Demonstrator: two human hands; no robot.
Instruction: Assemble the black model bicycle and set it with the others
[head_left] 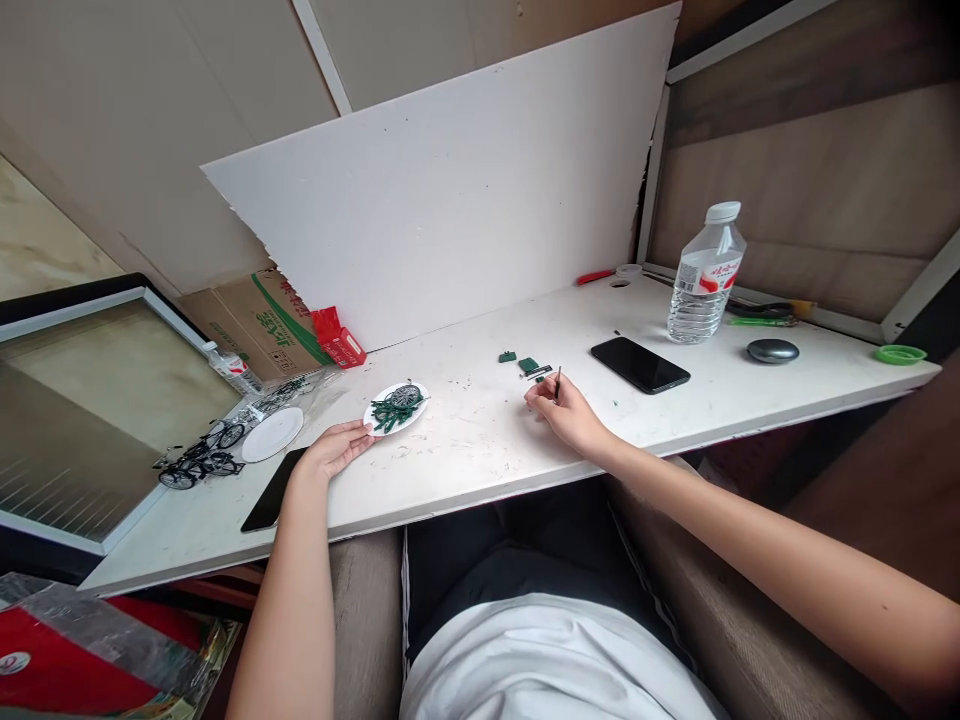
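Observation:
My left hand point(343, 448) grips the near left rim of a small white plate point(420, 408). On the plate lie dark green pieces point(390, 412) and a black spoked wheel point(406, 396). Right of the table's middle, my right hand point(559, 405) is closed on a thin dark tool point(558, 384) that stands nearly upright between its fingers. Just beyond its fingertips lie a green block point(528, 365), a smaller green piece point(508, 356) and a thin dark strip point(538, 371). Part of a green piece shows by the fingers.
Right: black phone point(640, 364), water bottle point(705, 285), dark oval object point(772, 350), green lid point(901, 355). Left: black model bicycles point(201, 462), empty white plate point(272, 434), dark tablet-like slab point(271, 495), red box point(343, 346), cardboard box point(262, 325). A white board point(465, 190) stands behind.

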